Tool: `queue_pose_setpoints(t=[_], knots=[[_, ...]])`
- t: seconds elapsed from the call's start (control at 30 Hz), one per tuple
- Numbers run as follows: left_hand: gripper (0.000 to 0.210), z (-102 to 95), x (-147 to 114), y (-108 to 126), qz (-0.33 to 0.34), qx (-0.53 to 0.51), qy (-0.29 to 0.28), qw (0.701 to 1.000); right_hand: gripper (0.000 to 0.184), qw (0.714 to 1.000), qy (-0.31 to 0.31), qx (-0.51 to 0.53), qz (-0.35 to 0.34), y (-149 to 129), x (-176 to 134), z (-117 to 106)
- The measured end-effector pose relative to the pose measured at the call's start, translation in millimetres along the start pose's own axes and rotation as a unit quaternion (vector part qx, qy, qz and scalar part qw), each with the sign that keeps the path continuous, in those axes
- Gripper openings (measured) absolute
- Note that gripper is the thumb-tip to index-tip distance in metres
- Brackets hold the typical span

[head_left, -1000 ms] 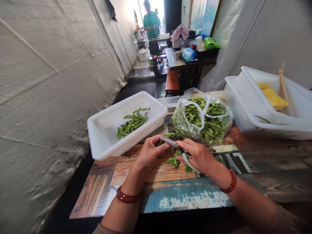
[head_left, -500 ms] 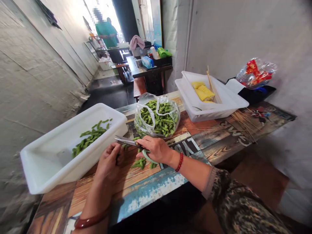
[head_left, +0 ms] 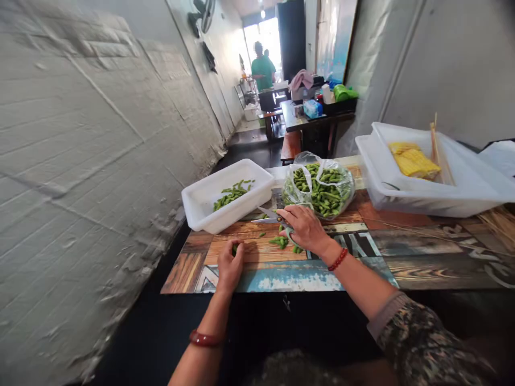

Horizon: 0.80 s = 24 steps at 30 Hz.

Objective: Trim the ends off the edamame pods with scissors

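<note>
My left hand (head_left: 230, 265) is closed near the table's front edge, with a bit of a green edamame pod (head_left: 234, 249) showing between thumb and fingers. My right hand (head_left: 306, 229) grips a pair of scissors (head_left: 269, 217) with pale green handles, its blades apart and pointing left. Below the scissors, a few loose edamame pods (head_left: 279, 242) lie on the wood-patterned table (head_left: 257, 276). Just behind my right hand stands a clear plastic bag (head_left: 349, 188) full of edamame. Left of the bag, a white tub (head_left: 205, 220) holds a smaller pile of pods.
At the right, stacked white tubs (head_left: 372, 198) contain yellow corn (head_left: 414, 161) and wooden sticks (head_left: 435, 142). More skewers (head_left: 499, 228) lie beside them. A white brick wall (head_left: 100, 134) runs along the left. Farther back are another table (head_left: 292, 119) and a person in green (head_left: 262, 72).
The head view has swung left and takes in more wall. My left hand has drawn away from the scissors toward the table's front edge. The blades are spread wider.
</note>
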State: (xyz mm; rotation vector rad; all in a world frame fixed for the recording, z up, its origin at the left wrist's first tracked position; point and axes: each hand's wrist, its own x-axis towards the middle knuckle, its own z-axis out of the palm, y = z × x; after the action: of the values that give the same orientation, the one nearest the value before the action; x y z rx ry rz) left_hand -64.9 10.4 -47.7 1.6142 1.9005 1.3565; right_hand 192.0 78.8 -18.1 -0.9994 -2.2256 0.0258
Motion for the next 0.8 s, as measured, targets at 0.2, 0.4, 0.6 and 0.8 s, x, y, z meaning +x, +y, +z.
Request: queue_pose_setpoints(t=[0.2,0.4,0.6,0.8], knots=[[0.029,-2.6,1,-1,0.028,0.019,-0.024,0.999,0.048,0.996,0.077,0.044,0.032,-12,-17,-37],[0.035,-1.4,11,-13,0.035,0.025,-0.042,0.998,0.041,0.99,-0.018,-0.054,0.126,0,-83,-79],[0.029,-1.1,9,-8,0.051,0.03,-0.046,0.997,0.042,0.972,-0.073,-0.08,0.206,8,-131,-113],[0.027,5.2,11,-16,0.052,0.038,-0.046,0.997,0.041,0.946,-0.213,-0.104,0.221,8,-155,-126]])
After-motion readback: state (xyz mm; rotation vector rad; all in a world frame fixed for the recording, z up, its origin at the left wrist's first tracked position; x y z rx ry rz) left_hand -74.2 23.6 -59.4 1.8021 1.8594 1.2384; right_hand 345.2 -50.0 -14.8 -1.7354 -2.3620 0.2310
